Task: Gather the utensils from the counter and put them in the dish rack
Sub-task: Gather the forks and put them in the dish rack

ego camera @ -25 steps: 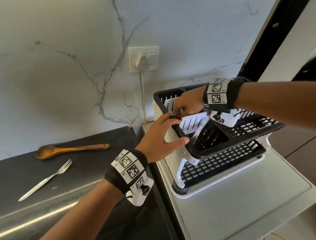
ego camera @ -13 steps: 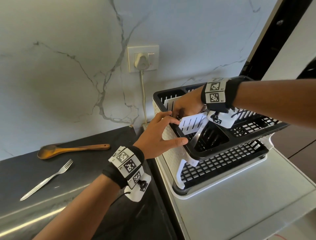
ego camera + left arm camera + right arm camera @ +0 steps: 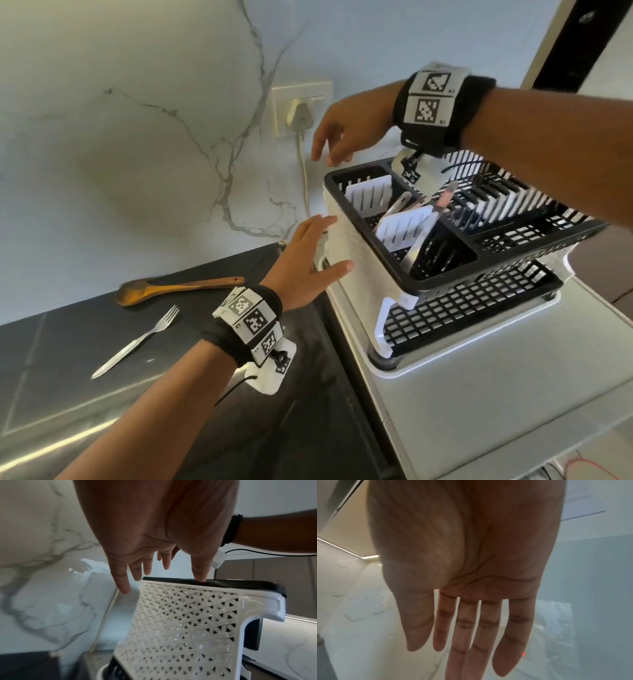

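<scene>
The black-and-white dish rack (image 3: 359, 246) stands at the right, with metal utensils (image 3: 407, 205) leaning in its cutlery compartment. My left hand (image 3: 315, 253) is open beside the rack's white woven side (image 3: 180, 622), fingers straight, thumb tip near the black rim. Above the rack's back left corner my right hand (image 3: 339, 137) hovers open and holds nothing; the right wrist view shows its fingers (image 3: 465, 635) spread. A wooden spoon (image 3: 164, 290) and a steel fork (image 3: 137, 341) lie on the dark counter (image 3: 51, 349) at the left.
A white wall socket with a plug (image 3: 301, 113) and its cord (image 3: 304, 178) sits on the marble wall behind the rack. The rack rests on a pale grey surface (image 3: 496, 394) right of the counter.
Both hands have come off the rack. The right hand rose out of the cutlery compartment and opened; the left hand drew back from the rim to the rack's side.
</scene>
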Tool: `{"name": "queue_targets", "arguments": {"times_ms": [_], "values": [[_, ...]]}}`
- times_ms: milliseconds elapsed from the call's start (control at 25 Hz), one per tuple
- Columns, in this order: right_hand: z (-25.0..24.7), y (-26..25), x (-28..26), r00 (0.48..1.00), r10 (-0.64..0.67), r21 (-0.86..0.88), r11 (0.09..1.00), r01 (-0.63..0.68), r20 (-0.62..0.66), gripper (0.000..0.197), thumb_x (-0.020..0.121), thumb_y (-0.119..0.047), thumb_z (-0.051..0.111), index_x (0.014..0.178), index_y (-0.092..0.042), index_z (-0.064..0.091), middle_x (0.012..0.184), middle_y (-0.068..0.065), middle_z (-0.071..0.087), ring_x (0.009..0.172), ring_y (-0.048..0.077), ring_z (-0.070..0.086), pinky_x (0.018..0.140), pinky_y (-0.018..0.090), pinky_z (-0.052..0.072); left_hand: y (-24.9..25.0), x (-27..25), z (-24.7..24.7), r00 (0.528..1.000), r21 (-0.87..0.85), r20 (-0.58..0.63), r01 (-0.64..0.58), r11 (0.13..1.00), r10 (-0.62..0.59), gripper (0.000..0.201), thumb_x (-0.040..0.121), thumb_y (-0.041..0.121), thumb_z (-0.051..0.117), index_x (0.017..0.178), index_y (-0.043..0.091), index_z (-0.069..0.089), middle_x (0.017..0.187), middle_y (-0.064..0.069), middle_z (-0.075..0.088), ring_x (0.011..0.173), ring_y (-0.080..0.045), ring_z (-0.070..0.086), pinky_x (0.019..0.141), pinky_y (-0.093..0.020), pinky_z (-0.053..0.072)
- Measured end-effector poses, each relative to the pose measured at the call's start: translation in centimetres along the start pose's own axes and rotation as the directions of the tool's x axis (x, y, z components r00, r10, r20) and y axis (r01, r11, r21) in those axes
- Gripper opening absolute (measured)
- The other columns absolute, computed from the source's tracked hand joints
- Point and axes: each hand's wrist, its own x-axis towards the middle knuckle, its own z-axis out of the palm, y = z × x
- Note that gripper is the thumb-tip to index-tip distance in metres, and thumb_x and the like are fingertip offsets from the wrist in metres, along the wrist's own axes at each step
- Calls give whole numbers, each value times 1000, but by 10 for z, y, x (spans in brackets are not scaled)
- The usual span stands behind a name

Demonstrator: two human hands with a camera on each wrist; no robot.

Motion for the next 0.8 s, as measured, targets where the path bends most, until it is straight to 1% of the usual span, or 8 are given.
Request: {"name": "queue_targets", "arguments": {"times_ms": [120,200,280,400,480,560,680,800], "values": [[3,-57,34,996,-84,30,996,84,7,33,96,-34,60,128,-29,62,88,-12,71,91,11,68,101,45,50,-49,-59,-28,986,71,-23,164,984,-163,57,87,39,66,137,24,46,141,3,44,126,-8,43,108,-32,38],[17,-106,62,983,-176,32,984,175,58,33,96,-34,61,129,-28,62,94,-9,71,88,9,67,100,44,52,-98,-117,-50,949,177,-14,311,934,-314,54,85,45,65,133,24,52,138,3,47,125,-11,46,107,-33,39],[47,-157,92,954,-278,40,961,275,116,34,96,-33,62,129,-26,62,101,-3,73,90,14,68,98,42,52,-147,-184,-72,889,264,-29,447,855,-456,57,80,53,62,129,24,56,134,1,51,123,-16,49,106,-36,40],[109,-224,130,909,-396,61,918,391,128,35,92,-33,65,126,-25,65,104,-1,71,99,22,68,92,33,50,-200,-274,-100,777,346,-93,611,712,-622,48,80,42,69,123,24,60,126,-1,55,119,-23,53,102,-35,41],[154,-267,152,908,-407,59,913,403,102,40,91,-35,64,129,-25,63,106,-2,68,105,22,65,84,25,42,-223,-322,-114,701,347,-108,691,634,-705,45,80,38,71,122,24,60,124,-1,55,119,-24,51,100,-33,41],[195,-303,173,922,-380,63,925,376,70,47,92,-41,60,136,-28,57,122,-3,65,114,20,61,86,25,40,-239,-357,-121,653,338,-108,733,590,-750,45,79,38,72,121,25,61,123,1,54,118,-23,50,100,-34,41],[238,-336,207,966,-254,116,962,248,42,52,91,-55,53,138,-34,51,137,-2,59,122,24,58,95,37,48,-253,-381,-120,678,306,-91,716,627,-729,48,76,35,74,122,28,61,125,3,51,118,-22,48,101,-35,42],[255,-359,232,987,-146,165,977,134,64,41,94,-56,49,121,-29,62,121,3,66,107,26,62,84,37,49,-261,-392,-121,730,284,-92,672,684,-678,48,75,32,75,120,28,61,122,3,51,116,-21,46,100,-31,39]]}}
